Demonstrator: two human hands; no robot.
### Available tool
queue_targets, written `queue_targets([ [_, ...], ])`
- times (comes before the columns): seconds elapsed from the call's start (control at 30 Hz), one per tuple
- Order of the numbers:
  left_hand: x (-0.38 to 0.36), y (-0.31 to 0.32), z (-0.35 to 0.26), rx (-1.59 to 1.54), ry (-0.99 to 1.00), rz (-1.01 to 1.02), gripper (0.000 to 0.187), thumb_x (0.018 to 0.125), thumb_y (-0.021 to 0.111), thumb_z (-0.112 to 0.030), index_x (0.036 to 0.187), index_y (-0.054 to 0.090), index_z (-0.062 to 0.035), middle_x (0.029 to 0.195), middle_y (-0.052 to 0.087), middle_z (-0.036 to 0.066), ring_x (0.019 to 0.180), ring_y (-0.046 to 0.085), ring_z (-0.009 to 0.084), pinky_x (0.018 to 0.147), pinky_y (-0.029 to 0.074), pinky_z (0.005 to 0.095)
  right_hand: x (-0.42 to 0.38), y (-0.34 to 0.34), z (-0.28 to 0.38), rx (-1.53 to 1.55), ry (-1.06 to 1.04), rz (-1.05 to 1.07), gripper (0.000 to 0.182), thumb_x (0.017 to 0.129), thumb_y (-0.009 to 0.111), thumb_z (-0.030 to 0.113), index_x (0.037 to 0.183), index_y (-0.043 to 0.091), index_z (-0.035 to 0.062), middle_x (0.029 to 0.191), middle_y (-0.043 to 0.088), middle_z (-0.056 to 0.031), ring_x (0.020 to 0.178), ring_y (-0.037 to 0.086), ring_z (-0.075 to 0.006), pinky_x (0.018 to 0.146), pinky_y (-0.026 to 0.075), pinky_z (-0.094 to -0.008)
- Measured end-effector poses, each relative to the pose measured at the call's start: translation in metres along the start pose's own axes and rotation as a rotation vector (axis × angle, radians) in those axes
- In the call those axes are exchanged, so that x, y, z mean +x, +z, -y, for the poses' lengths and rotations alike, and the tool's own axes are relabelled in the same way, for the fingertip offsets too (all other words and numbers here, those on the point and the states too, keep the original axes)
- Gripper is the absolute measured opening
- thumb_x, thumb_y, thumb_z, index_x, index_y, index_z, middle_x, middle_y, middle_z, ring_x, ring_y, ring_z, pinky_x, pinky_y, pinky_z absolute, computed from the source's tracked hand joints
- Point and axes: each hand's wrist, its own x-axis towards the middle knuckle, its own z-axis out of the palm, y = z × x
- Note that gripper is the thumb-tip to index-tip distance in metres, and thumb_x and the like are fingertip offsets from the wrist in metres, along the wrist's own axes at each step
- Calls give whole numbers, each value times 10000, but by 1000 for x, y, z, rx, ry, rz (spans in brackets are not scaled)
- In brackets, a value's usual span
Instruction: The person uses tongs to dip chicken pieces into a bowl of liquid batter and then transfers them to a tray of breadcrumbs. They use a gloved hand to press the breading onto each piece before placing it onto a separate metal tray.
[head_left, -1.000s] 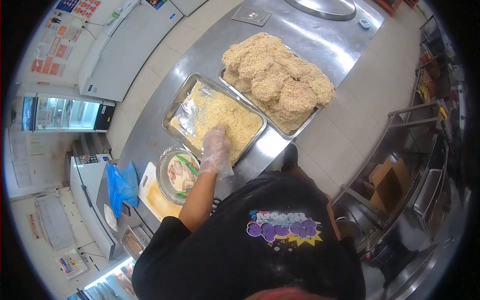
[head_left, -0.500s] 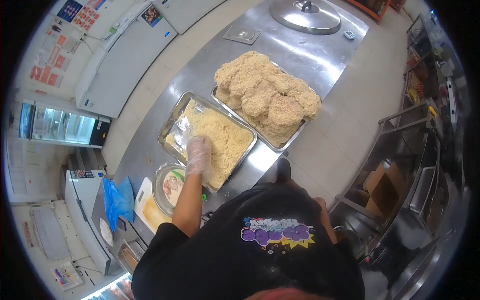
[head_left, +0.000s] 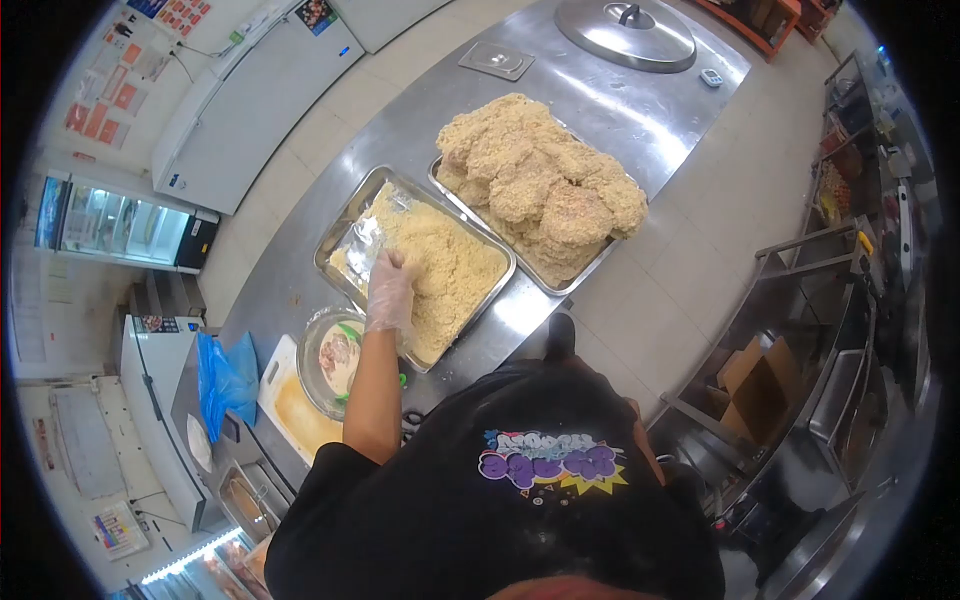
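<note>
Near the center-left of the frame, pale yellow coarse crumbs (head_left: 455, 262) lie under and to the right of the left hand (head_left: 389, 290), which wears a clear plastic glove. Its fingers look narrow, drawn together at the crumbs; whether they hold any, I cannot tell. One rectangular silver metal tray (head_left: 350, 213) carries the crumbs. One second silver tray (head_left: 562, 288), just beside it toward upper right, bears a heap of golden crumb-coated pieces (head_left: 540, 180), too tightly piled to count. Below the hand, left of the forearm, sits one round metal bowl (head_left: 309, 352) with pinkish pieces in pale batter (head_left: 340, 350). Toward lower left are one white, brown-stained board (head_left: 300, 400) and one crumpled blue plastic bag (head_left: 226, 382). Two metal lids, one round (head_left: 640, 45), one rectangular (head_left: 495, 60), rest on the steel surface (head_left: 400, 135) at the top.
</note>
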Motion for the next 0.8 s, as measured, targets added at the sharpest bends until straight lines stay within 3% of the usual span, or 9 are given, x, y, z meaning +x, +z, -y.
queue_targets([
  [0.03, 2, 1, 0, -220, -16, -32, 320, 803, 824, -186, 1038, 711, 1, 947, 737, 127, 863, 671, 218, 806, 531, 368, 0, 0, -1, 7, -1, 5, 233, 873, 699, 213, 775, 732, 4, 749, 711, -129, 689, 682, -266, 612, 525, -425],
  [0.13, 47, 13, 51, -44, -96, 83, 418, 796, 849, -174, 1130, 706, 33, 986, 718, 111, 859, 649, 214, 779, 521, 351, 4, -1, -1, 18, -6, 22, 231, 868, 700, 216, 775, 731, 6, 753, 712, -134, 694, 687, -275, 620, 529, -426],
  [0.23, 31, 8, 28, -85, -180, 103, 493, 795, 868, -171, 1211, 696, 29, 1037, 714, 107, 894, 657, 210, 793, 525, 341, 8, -2, -2, 35, -6, 27, 230, 863, 702, 219, 774, 730, 8, 756, 713, -140, 700, 691, -284, 628, 534, -427],
  [0.33, 4, -9, -8, -90, 33, -42, 447, 794, 867, -152, 1173, 711, 26, 1016, 724, 112, 903, 668, 212, 797, 532, 345, 11, -1, -1, 50, 2, 26, 229, 858, 704, 222, 774, 729, 10, 760, 715, -146, 706, 696, -292, 635, 539, -428],
  [0.47, -3, -23, -26, -245, -25, -30, 381, 788, 868, -146, 1106, 738, 17, 963, 740, 131, 897, 678, 204, 790, 538, 346, 13, 0, 0, 86, 17, 24, 228, 851, 706, 226, 774, 728, 12, 765, 716, -153, 714, 702, -304, 645, 545, -429],
  [0.53, 6, -37, -22, 57, 182, -8, 333, 786, 864, -135, 1079, 756, -19, 926, 744, 115, 889, 691, 200, 786, 536, 335, 14, 1, 0, 115, 28, 23, 227, 847, 708, 228, 773, 727, 13, 767, 717, -157, 717, 705, -310, 651, 548, -430],
  [0.67, -13, -57, -61, 191, 41, 37, 333, 799, 852, -199, 1081, 761, -47, 959, 761, 140, 921, 723, 251, 816, 550, 381, 13, 5, 4, 252, 80, -2, 227, 840, 710, 232, 773, 726, 16, 772, 719, -165, 725, 711, -321, 661, 555, -431],
  [0.73, 3, -58, -34, 454, 333, -116, 335, 816, 828, -270, 1079, 763, -73, 995, 769, 152, 964, 732, 315, 848, 554, 434, 10, 5, 9, 492, 151, -39, 226, 837, 711, 234, 773, 725, 17, 774, 719, -169, 729, 714, -327, 666, 558, -432],
  [0.8, 13, -56, -23, 448, 361, -94, 335, 820, 819, -291, 1072, 764, -78, 1002, 768, 159, 972, 728, 332, 859, 552, 449, 10, 6, 16, 769, 224, -82, 226, 834, 712, 236, 773, 725, 18, 776, 720, -172, 733, 717, -333, 671, 561, -433],
])
